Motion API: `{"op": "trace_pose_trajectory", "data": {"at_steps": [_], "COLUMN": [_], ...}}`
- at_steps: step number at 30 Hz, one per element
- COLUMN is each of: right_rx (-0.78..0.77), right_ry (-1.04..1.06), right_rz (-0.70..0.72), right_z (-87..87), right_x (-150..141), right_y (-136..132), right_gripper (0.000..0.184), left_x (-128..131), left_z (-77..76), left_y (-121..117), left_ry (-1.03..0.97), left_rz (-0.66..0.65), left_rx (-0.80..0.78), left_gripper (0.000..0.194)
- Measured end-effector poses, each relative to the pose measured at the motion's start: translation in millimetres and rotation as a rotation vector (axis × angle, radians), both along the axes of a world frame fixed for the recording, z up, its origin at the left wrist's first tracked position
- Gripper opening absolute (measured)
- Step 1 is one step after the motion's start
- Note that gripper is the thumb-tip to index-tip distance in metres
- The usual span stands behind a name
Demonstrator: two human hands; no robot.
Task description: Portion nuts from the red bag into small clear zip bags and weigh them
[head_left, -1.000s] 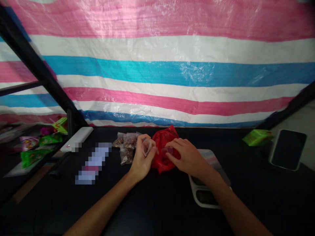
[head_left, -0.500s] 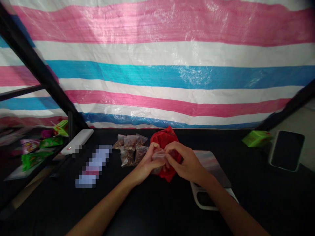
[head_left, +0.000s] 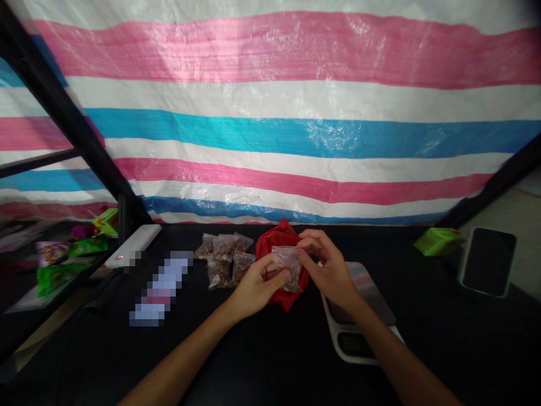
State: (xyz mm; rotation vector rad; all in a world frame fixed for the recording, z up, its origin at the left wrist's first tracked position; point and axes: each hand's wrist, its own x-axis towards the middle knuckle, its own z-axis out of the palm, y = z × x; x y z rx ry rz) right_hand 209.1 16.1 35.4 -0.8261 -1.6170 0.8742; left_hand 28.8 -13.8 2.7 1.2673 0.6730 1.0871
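Observation:
A small clear zip bag (head_left: 289, 263) with brownish dried bits in its lower part is held up in front of me. My left hand (head_left: 261, 285) pinches its left side between thumb and fingers. At the bag's upper right corner, my right hand (head_left: 323, 262) is closed, thumb and fingertips on the zip edge. Right behind it lies a red plastic bag (head_left: 270, 239), partly hidden by my hands. Several filled zip bags (head_left: 220, 269) of the same kind lie grouped left of my left hand. Under my right forearm sits a kitchen scale (head_left: 372, 293), partly covered.
On the black table (head_left: 236, 361), a white power strip (head_left: 134, 246) and a blurred-out flat item (head_left: 163, 287) lie left. Green and purple snack packets (head_left: 87, 245) are beyond the black frame bar. A green box (head_left: 439, 241) and a phone-like device (head_left: 488, 262) stand right. Striped sheeting (head_left: 296, 135) hangs behind.
My right hand has shifted up and right along the zip bag's top edge. The bag now stands more upright and its contents show more. The view has tilted slightly upward.

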Motion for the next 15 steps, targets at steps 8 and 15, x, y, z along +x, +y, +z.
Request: {"op": "trace_pose_trajectory", "data": {"at_steps": [8,15], "right_rx": [-0.275,-0.266], "right_ry": [-0.381,-0.649], "right_rz": [0.057,0.113], "right_z": [26.6,6.1], "right_x": [92.3,108.0], "right_y": [26.9,36.9], "right_gripper": [0.012,0.014], "left_x": [-9.0,-7.6], "left_z": [5.4,11.4], "left_y": [-9.1,-13.5], "left_ry": [0.691,0.924], "left_rz": [0.171,0.012], "left_rx": [0.547,0.770], "left_gripper": [0.014,0.016]}}
